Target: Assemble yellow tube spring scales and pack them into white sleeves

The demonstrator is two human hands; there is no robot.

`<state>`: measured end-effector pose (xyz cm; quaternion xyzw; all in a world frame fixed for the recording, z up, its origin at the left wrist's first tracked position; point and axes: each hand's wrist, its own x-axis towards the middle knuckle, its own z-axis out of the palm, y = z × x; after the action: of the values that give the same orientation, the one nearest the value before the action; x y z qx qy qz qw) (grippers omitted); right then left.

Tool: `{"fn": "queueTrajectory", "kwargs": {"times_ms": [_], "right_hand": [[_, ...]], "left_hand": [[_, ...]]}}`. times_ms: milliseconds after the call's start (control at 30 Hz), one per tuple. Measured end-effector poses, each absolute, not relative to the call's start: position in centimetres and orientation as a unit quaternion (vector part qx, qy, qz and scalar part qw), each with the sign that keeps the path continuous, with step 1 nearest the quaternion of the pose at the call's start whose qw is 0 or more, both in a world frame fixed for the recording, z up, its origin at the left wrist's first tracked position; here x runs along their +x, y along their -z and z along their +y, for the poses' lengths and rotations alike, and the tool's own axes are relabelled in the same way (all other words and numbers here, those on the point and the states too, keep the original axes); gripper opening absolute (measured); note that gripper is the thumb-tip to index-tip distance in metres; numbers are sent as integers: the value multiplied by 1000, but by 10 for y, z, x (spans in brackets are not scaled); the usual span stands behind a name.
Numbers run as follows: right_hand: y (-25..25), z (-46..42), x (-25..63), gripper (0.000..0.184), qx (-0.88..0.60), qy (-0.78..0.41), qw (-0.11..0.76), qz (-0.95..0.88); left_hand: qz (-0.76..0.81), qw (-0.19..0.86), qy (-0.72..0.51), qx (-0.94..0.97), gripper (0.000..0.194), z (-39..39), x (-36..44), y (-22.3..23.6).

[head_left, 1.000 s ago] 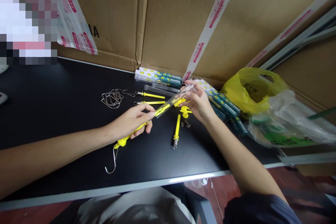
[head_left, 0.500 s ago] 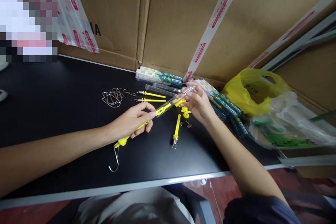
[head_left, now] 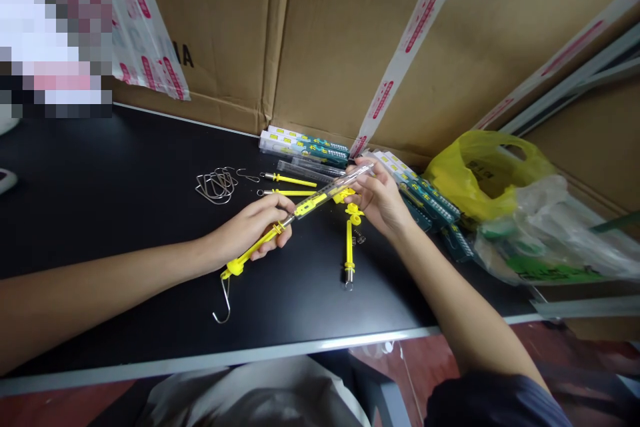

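Observation:
My left hand [head_left: 263, 223] is closed round the yellow rod [head_left: 256, 245] of a spring scale, whose lower end carries a yellow cap and a wire hook [head_left: 223, 300]. At the rod's upper end a metal collar shows by my fingertips, against a clear plastic tube [head_left: 333, 190] with a yellow strip inside. My right hand [head_left: 375, 197] pinches the far end of that tube. Below it, a loose yellow rod [head_left: 349, 247] lies beside small springs [head_left: 359, 237]. Yellow caps [head_left: 355, 213] sit just left of my right hand. Two more yellow rods [head_left: 295, 181] rest behind my left hand.
Wire hooks [head_left: 216, 185] lie tangled at the left. Clear tubes [head_left: 307, 170] and printed boxes [head_left: 300, 143] lie at the back, with more boxes [head_left: 425, 190] to the right. A yellow bag [head_left: 485, 167] and a clear bag [head_left: 545, 240] stand at the right; cardboard walls rise behind.
The loose yellow rod has rolled slightly right and lies straighter. My left thumb has shifted, uncovering the metal collar at the tube's end. Both hands stay nearly in place.

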<state>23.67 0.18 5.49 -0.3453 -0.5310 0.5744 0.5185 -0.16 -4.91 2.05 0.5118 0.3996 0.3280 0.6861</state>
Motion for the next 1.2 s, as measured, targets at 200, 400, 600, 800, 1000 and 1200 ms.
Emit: {"fn": "queueTrajectory", "kwargs": {"times_ms": [200,400,600,800,1000,1200], "right_hand": [[-56,1,237,37,-348,-567,522,-533],[-59,-1,237,36,-349,-559,522,-542],[-60,0,237,38,-354,-545,537,-538],[-62,0,237,37,-362,-540,540,-534],[-59,-4,233,38,-363,-556,522,-536],[-58,-5,232,35,-358,-591,507,-516]], "left_hand": [[398,681,-323,523,11,-49,-2,-21],[393,685,-327,519,10,-49,-1,-21],[397,681,-334,517,10,-51,-1,-22],[397,682,-333,516,10,-51,0,-25],[353,688,-340,536,14,-51,-2,-21],[303,696,-344,553,36,-51,-3,-19]]}}
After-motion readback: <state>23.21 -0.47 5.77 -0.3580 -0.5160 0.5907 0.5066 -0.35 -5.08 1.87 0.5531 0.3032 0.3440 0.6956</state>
